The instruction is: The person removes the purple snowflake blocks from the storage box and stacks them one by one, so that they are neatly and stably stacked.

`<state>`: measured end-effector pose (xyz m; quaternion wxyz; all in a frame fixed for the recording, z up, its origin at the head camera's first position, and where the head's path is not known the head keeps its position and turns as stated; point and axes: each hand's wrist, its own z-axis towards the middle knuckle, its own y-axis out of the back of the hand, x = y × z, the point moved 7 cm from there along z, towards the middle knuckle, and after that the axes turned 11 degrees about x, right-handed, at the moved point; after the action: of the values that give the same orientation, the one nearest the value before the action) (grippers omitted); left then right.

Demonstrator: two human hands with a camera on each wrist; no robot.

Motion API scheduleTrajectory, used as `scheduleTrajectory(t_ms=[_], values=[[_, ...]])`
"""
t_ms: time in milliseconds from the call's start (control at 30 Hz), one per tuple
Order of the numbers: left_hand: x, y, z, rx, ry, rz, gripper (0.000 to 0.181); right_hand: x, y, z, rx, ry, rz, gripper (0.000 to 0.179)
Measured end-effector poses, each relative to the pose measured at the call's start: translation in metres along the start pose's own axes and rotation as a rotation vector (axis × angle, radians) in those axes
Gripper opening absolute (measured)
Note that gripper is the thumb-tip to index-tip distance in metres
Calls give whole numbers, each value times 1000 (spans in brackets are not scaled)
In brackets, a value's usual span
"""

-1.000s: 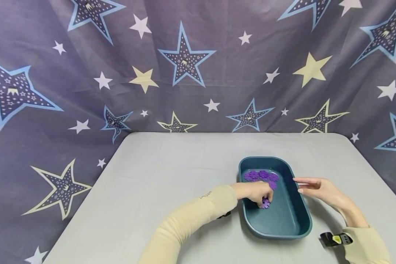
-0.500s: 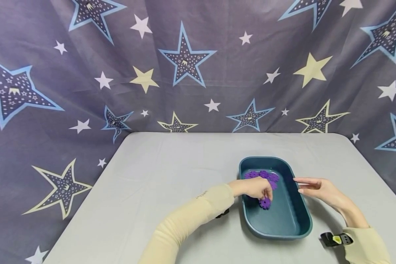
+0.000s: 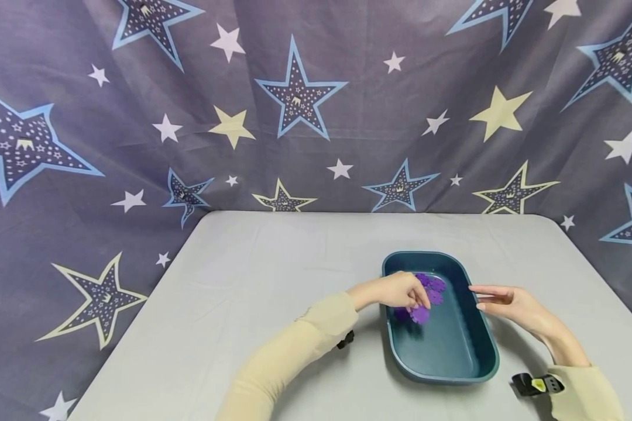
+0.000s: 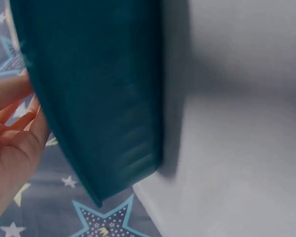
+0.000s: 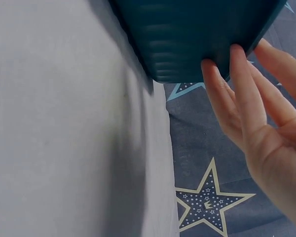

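Observation:
Over the left side of a dark teal bin (image 3: 455,348), my left hand (image 3: 397,289) pinches a purple notched building disc (image 3: 419,316), flower-like in outline, raised off the bin's floor. Several more purple discs (image 3: 436,285) lie at the far end, partly hidden behind that hand. In the left wrist view the bin's outer wall (image 4: 98,98) covers what the fingertips hold. My right hand (image 3: 521,307) touches the bin's right wall with extended fingers. The right wrist view shows those fingertips (image 5: 237,52) against the outside of the wall, near its rim.
The bin stands on a table with a pale grey cloth (image 3: 274,280), right of the middle. Behind and beside the table hangs a dark curtain (image 3: 316,105) printed with stars. A black strap device (image 3: 537,383) sits at the right wrist.
My left hand has lifted the purple disc from the bin's floor and drawn back toward the left and the far end. The right hand has stayed at the bin's wall.

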<state>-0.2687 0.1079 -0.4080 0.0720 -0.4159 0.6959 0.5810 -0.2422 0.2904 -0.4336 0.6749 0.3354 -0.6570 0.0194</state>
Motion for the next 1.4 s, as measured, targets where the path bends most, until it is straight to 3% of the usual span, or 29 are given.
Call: scheduleTrajectory(t_ms=[167,467,800,1267,1400], values=[[3,11,-14,-61,-14,-57,19,1,0,1,0,-8,-3,43],[14,23,-40,-140,-51,-290,18,0,-1,0,5,-26,-1,43],[34,30,-70,-219,-5,-536,20,0,0,1,2,-13,4,43],[82,23,-103,-277,88,-518,22,0,0,0,-1,-31,-2,44],[97,18,-107,-277,124,-588,22,1,0,0,-8,-39,-20,44]])
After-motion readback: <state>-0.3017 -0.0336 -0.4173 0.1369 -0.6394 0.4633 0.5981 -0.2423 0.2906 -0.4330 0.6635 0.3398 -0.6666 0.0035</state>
